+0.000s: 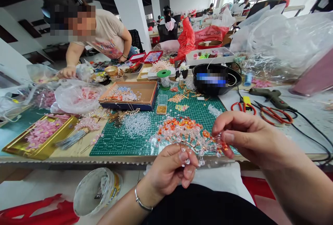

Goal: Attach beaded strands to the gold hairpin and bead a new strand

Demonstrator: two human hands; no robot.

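Note:
A beaded ornament [179,131] with orange and clear beads on a gold-coloured frame is held up over the front edge of the green cutting mat [111,141]. My left hand [174,167] pinches its lower edge, where clear drop beads hang by the fingertips. At the ornament's right end, my right hand [239,135] has thumb and index finger closed on it, beside orange and clear beads. Behind and left of the ornament lies a pile of clear beads [136,123]. A small box of gold beads [161,109] stands farther back on the mat.
Pliers [277,114], red-handled scissors [243,107] and a glue gun [270,96] with a cable lie right. A black bowl [215,88] and an open box [148,93] stand behind. A gold tray [15,145] is left; a bucket [88,197] is below. Another person leans over the table.

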